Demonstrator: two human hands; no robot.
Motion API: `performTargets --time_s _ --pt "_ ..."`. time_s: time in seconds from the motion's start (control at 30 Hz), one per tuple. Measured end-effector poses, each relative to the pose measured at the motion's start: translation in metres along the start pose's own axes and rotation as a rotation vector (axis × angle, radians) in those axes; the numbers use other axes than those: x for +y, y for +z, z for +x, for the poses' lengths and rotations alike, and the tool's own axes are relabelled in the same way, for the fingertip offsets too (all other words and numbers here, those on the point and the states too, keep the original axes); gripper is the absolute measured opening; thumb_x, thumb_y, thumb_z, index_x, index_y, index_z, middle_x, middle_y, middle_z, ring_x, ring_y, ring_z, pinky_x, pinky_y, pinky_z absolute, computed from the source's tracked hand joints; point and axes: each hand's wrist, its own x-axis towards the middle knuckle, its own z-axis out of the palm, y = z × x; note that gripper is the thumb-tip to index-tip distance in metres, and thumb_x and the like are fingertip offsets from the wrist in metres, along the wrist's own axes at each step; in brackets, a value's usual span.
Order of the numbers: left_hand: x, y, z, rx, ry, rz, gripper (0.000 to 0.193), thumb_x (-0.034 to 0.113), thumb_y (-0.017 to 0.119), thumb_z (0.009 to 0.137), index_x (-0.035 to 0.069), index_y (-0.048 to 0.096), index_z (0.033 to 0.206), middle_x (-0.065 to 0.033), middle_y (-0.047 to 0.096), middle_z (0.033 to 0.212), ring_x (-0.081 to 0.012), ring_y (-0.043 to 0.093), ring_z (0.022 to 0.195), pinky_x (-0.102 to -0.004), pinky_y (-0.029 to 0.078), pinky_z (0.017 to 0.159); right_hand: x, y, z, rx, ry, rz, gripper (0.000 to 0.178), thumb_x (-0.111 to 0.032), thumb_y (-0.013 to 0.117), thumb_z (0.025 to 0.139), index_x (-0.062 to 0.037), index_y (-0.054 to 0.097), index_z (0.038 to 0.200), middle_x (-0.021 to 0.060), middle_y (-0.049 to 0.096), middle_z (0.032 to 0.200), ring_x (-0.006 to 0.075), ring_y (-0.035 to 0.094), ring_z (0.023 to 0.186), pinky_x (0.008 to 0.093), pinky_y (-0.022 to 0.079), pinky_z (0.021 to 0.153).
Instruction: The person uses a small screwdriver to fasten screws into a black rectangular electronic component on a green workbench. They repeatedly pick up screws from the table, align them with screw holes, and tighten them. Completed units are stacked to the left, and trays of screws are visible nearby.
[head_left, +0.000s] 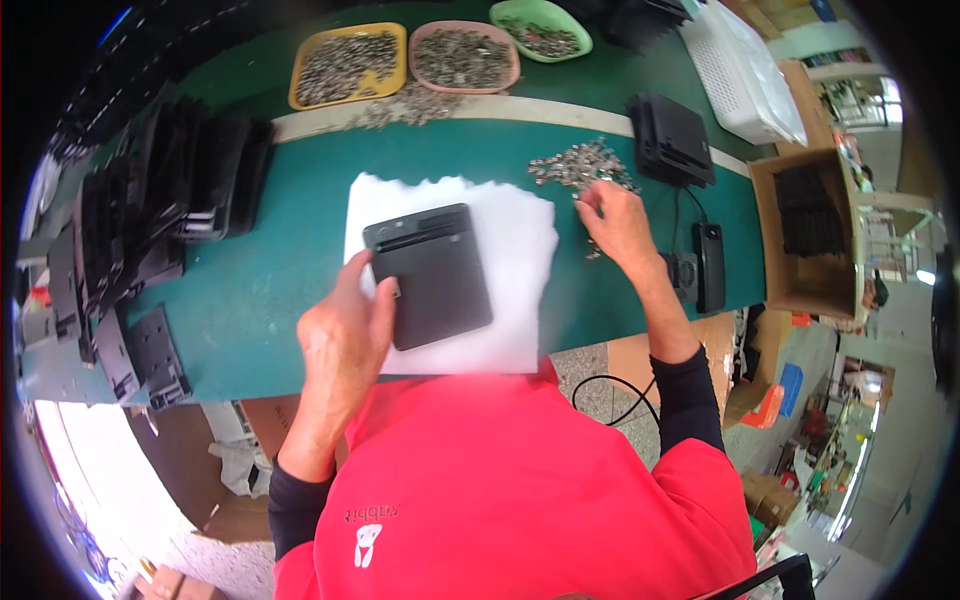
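My left hand (345, 330) is closed on the left edge of a flat black plastic panel (437, 285), its thumb over the top. The panel has a raised, slotted strip along its far end and lies tilted over a white padded sheet (518, 260). Beside the left thumb a tiny shiny spot shows at the panel's edge. To the right, my right hand (622, 228) is at the near edge of a loose pile of small metal pieces (578, 165). Its thumb and forefinger are pinched together; what lies between them is too small to make out.
Yellow (299, 88), pink (416, 75) and green (581, 38) trays of small metal parts stand at the back. Black plastic parts (225, 170) are stacked at left. Black panels (672, 140), a black handheld device (708, 268) and a cardboard box (853, 230) are on the right.
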Motion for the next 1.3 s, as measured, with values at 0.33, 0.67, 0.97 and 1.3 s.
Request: performTargets --time_s 0.33,0.67,0.97,1.3 --pt "0.037 0.034 0.024 -0.528 -0.456 -1.156 0.018 0.017 0.061 0.095 0.000 0.061 0.101 -0.0037 0.066 0.086 -0.0079 0.060 0.067 -0.0217 0.047 0.054 -0.126 0.000 -0.033 0.000 -0.264 0.501 0.014 -0.002 0.070 0.075 -0.0043 0.061 0.085 0.0076 0.064 0.079 0.0202 0.059 0.057 0.0295 0.047 0.049" --pt "0.023 0.035 0.024 -0.469 -0.531 -1.289 0.016 0.018 0.064 0.095 0.001 0.062 0.096 -0.0041 0.067 0.082 -0.0085 0.061 0.064 -0.0228 0.048 0.054 -0.139 0.003 -0.027 -0.240 0.124 0.864 0.008 -0.009 0.069 0.085 -0.0007 0.067 0.083 -0.0001 0.063 0.067 0.0010 0.047 0.050 0.0204 0.035 0.044" --pt "0.021 0.039 0.015 -0.074 0.028 -0.536 0.015 0.009 0.070 0.087 0.001 0.063 0.097 -0.0068 0.065 0.083 -0.0151 0.064 0.071 -0.0288 0.050 0.059 -0.141 0.012 -0.016 -0.351 0.285 0.944 0.011 -0.012 0.067 0.085 -0.0013 0.066 0.084 0.0003 0.062 0.063 0.0036 0.054 0.051 0.0217 0.040 0.045" --pt "0.003 0.054 0.008 -0.073 0.405 0.055 0.044 0.015 0.076 0.071 0.004 0.060 0.110 -0.0152 0.051 0.125 -0.0325 0.048 0.118 -0.0486 0.036 0.102 -0.122 0.038 0.016 -0.323 0.249 0.533 0.013 -0.012 0.062 0.082 0.0011 0.061 0.080 0.0076 0.064 0.062 0.0108 0.059 0.051 0.0256 0.041 0.045"
